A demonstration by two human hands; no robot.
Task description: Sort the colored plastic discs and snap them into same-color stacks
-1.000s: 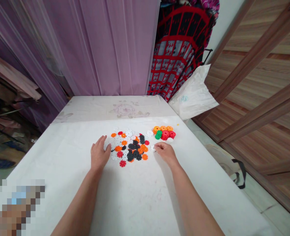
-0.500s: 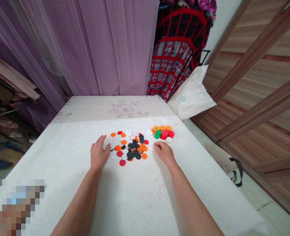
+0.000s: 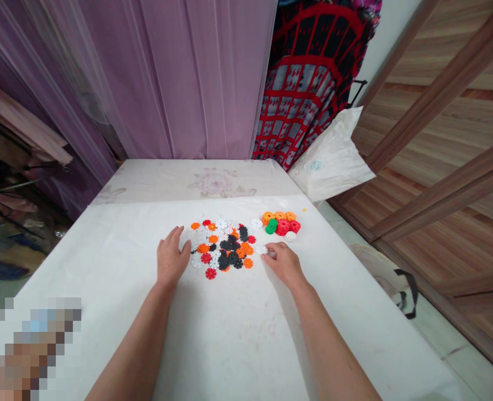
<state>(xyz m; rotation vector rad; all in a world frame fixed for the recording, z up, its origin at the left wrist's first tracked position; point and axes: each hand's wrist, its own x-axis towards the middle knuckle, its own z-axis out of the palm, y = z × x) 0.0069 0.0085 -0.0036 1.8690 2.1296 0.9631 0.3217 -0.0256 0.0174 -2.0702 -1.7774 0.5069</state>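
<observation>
A loose pile of plastic snowflake discs in white, black, orange and red lies on the white-covered table (image 3: 230,323). At its left edge rests my left hand (image 3: 173,256), fingers spread and nothing held in them. On the pile's right side my right hand (image 3: 285,260) pinches a white snowflake disc (image 3: 261,250) between thumb and fingertips. Black discs (image 3: 232,259) bunch in the pile's middle, and a red disc (image 3: 211,273) lies at its near edge. Just beyond my right hand sit orange discs (image 3: 279,216), red discs (image 3: 285,226) and a green piece (image 3: 271,226), grouped together.
A white bag (image 3: 334,159) leans by the table's far right corner. Purple curtains (image 3: 196,83) hang behind the table, with a red patterned cloth (image 3: 300,83) beside them. Wooden doors (image 3: 450,139) stand on the right. A pixelated patch covers the lower left.
The whole view has shifted slightly, so everything sits a little further right. My right hand still pinches the white disc, which now shows more clearly. My left hand stays by the pile.
</observation>
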